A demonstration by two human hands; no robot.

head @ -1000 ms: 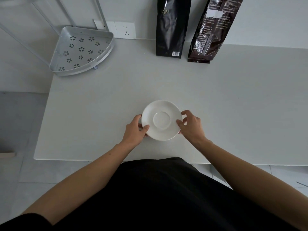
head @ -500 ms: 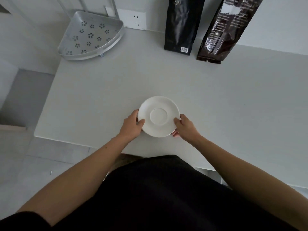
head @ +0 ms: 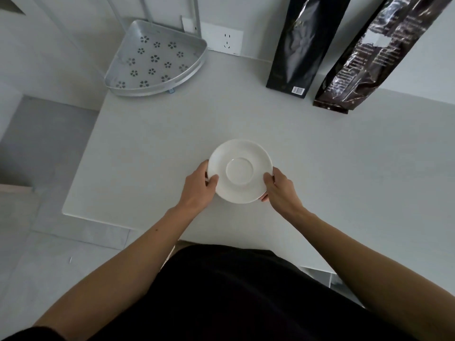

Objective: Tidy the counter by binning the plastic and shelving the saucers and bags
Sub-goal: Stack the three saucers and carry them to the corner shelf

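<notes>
A white saucer is held over the near middle of the white counter, tilted a little. My left hand grips its left rim, thumb on top. On the right rim my right hand does the same, fingers underneath. Two tall bags stand against the back wall: a black bag and, to its right, a dark brown glossy bag. A silver corner shelf with flower-shaped holes sits at the counter's far left corner.
The shelf's thin metal uprights rise behind it. A wall socket is on the back wall between shelf and bags. The counter's left edge drops to a grey tiled floor.
Both hands have stayed on the saucer, which has lifted slightly off the counter. The view has swung left, so the shelf now sits closer to the middle.
</notes>
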